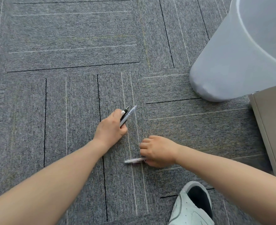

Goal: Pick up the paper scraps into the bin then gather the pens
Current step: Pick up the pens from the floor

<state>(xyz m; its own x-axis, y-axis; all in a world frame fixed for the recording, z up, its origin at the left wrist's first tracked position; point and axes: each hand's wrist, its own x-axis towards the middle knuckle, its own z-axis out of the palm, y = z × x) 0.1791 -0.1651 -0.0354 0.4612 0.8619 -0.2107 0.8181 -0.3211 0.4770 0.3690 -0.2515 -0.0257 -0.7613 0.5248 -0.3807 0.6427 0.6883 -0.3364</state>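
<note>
My left hand hovers low over the grey carpet and grips two pens, one black and one white, whose tips stick out up and to the right past my fingers. My right hand is down on the carpet just right of centre, fingers curled round one end of a white pen that lies flat and points left. The pale translucent bin stands at the upper right, well away from both hands. No paper scraps show on the floor.
A beige cabinet corner stands at the right edge, below the bin. A white shoe sits at the bottom right, near my right forearm. Grey carpet tiles stretch to the left and far side.
</note>
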